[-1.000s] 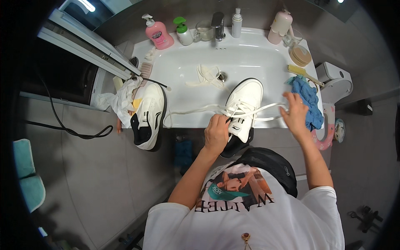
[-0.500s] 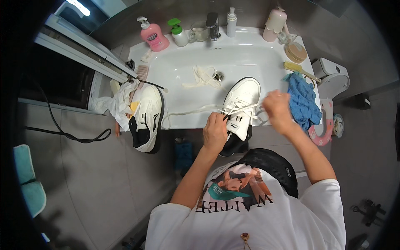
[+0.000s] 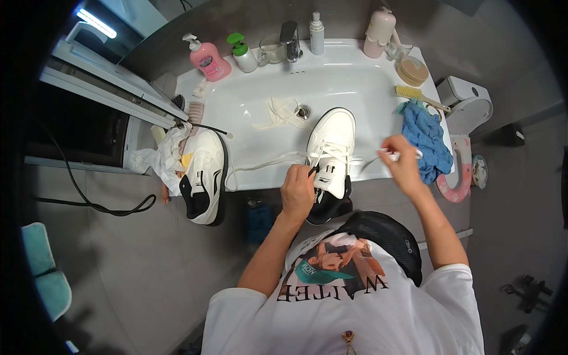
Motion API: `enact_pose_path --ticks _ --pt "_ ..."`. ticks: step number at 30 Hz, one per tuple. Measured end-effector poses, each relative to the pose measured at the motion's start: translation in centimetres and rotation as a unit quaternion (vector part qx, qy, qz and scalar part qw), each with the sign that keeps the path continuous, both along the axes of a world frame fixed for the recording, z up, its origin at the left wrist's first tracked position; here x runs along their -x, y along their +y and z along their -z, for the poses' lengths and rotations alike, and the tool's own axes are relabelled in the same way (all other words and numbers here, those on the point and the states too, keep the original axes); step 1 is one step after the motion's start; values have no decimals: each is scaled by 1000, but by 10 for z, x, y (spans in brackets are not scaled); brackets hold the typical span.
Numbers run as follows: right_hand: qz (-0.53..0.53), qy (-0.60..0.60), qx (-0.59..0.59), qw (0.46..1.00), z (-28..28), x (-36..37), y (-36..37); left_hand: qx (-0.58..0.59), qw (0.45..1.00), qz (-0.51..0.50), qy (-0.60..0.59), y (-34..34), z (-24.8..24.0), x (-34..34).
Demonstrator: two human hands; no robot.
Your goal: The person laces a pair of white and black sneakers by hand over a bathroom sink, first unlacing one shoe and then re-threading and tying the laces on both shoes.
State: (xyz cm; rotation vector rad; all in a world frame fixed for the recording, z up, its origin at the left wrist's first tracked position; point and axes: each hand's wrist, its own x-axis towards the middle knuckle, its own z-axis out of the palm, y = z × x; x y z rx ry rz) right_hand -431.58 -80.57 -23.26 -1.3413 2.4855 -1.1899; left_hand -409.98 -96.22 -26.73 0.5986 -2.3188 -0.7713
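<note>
A white sneaker (image 3: 335,127) with a black collar lies across the front rim of the sink, toe pointing away from me. My left hand (image 3: 297,192) is closed at the left side of its lace opening, gripping the shoe's edge; the fingertips are partly hidden. White lace (image 3: 331,150) crosses the upper part of the tongue. To the right of the shoe, my right hand (image 3: 403,164) pinches a loose length of white shoelace, part of which sticks out toward the blue cloth. Another lace length (image 3: 266,161) runs left from the shoe along the sink's front.
A second white sneaker (image 3: 205,177) rests on the left front rim. More loose lace (image 3: 278,113) lies by the drain. A blue cloth (image 3: 427,142) and a yellow brush (image 3: 421,97) sit on the right edge. Pump bottles (image 3: 211,62) and the faucet (image 3: 290,41) line the back.
My right hand has moved slightly down and right, away from the shoe, with the lace. The lace over the tongue lies flatter. My left hand stays at the shoe; the view has shifted a little.
</note>
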Motion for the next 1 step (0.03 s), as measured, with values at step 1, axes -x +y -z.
enact_pose_path --ticks 1 --pt "-50 -15 -10 999 -2 -11 -14 1 1000 0 1 1 -1 3"
